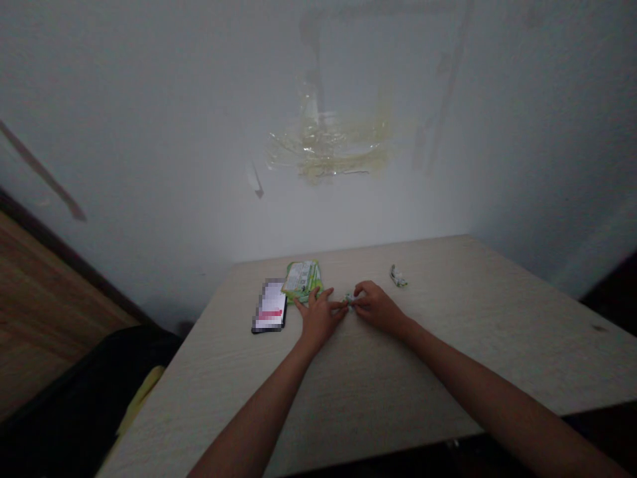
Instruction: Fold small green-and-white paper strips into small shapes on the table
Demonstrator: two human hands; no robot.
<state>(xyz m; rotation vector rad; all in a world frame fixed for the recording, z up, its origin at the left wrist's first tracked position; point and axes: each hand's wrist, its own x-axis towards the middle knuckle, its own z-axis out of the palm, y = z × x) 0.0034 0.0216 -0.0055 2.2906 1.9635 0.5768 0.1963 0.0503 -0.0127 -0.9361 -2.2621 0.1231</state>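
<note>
A small green-and-white wrapped piece (349,300), too small to name more exactly, lies between my hands just above the tabletop. My right hand (377,308) pinches its right side with thumb and fingers. On its left side, the thumb and forefinger of my left hand (318,317) close together at the piece, while the other fingers spread out toward a green packet (302,277). That packet has a white printed panel and lies flat behind my left hand. Whether those spread fingertips touch the packet I cannot tell.
Left of the packet, a phone (269,309) with a lit, blurred screen lies on the pale wooden table (358,411). A crumpled wrapper (398,276) rests at the back right. Behind the table rises a wall with yellowed tape (338,149). Dark cloth (89,385) lies beyond the left edge.
</note>
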